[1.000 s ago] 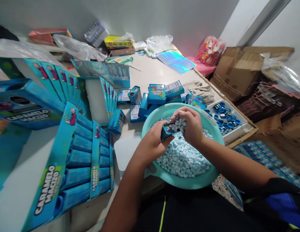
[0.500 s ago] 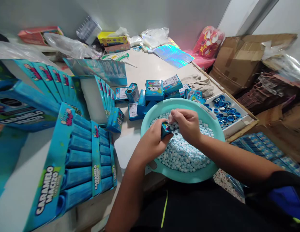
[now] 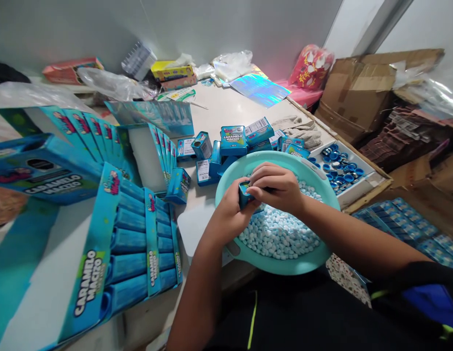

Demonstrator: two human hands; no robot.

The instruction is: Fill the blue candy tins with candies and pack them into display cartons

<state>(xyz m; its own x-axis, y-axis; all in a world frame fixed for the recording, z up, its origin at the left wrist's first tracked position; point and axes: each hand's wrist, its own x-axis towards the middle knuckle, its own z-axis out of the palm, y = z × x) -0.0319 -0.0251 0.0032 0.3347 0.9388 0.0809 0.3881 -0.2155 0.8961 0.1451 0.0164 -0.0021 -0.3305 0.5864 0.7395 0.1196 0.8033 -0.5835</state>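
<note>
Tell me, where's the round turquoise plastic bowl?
The bowl is right of centre in the head view, below the left hand and right hand, beside the white tray of blue caps.

Head cam, single view: fwd + down over table.
Head-worn, lens abv wearer's torso. Close on L hand, R hand & bowl, just R of ctr. Wide FOV, edges stretched. L forearm in from btm, R forearm from R side. Display tray looms large on L; wall across top = far end; cardboard box upper R.
</note>
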